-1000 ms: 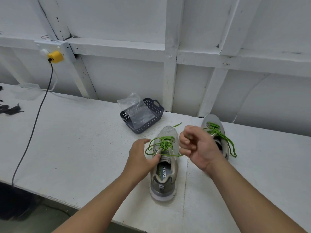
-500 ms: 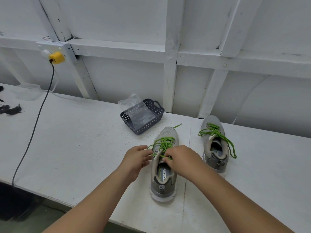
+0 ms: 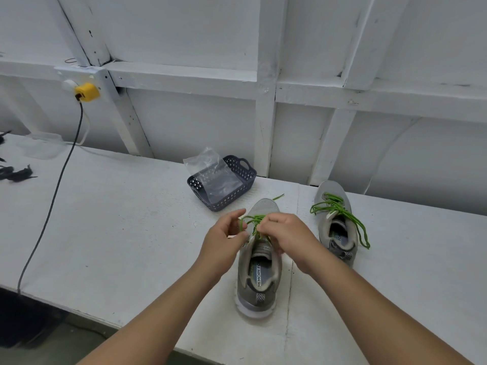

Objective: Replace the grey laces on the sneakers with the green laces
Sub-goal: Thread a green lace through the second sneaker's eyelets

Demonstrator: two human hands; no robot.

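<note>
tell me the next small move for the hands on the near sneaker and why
Probably draw the two lace ends apart to snug the knot. Both the left hand and right hand pinch the green lace over the near sneaker, where its loops look slack. The far sneaker is already laced green.

From my feed, the right hand (image 3: 286, 237) covers the knot and upper eyelets of the near sneaker (image 3: 259, 270), so I cannot tell its grip on the green lace (image 3: 251, 220). Dark items (image 3: 13, 172) at the frame's left edge are cut off.
</note>
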